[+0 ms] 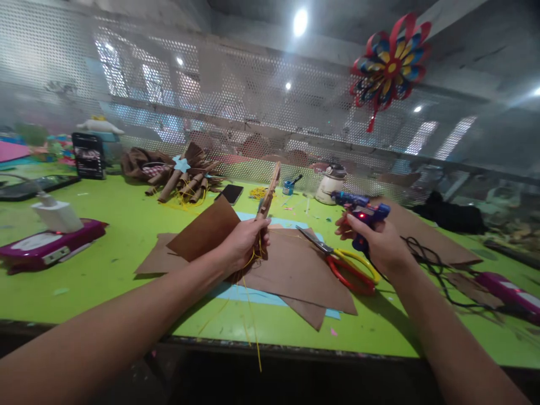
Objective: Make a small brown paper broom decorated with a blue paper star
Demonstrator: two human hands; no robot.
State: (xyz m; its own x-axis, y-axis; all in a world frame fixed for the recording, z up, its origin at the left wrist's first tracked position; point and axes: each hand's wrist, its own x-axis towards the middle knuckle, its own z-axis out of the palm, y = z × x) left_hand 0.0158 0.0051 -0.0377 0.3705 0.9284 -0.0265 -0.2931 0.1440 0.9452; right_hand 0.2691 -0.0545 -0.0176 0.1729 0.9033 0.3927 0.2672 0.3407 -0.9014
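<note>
My left hand [248, 239] is closed around a narrow brown paper piece [270, 191] that stands upright, with yellow string [248, 306] trailing down from it past the table's front edge. Beside that hand, a darker brown paper sheet [206, 228] tilts up over flat brown sheets [291, 275]. In my right hand [379, 239] is a blue glue gun [363, 211] with a small red light, its nozzle toward the left. Scissors [346, 264] with red and yellow handles lie below it, partly on the brown paper, their blades slightly apart.
A bundle of rolled brown paper [181, 177] with a blue star lies at the back left. Purple power strips [50, 244] sit at both sides, and a black cord [436, 270] crosses the right. A white jar [331, 183] and a phone [231, 194] are farther back.
</note>
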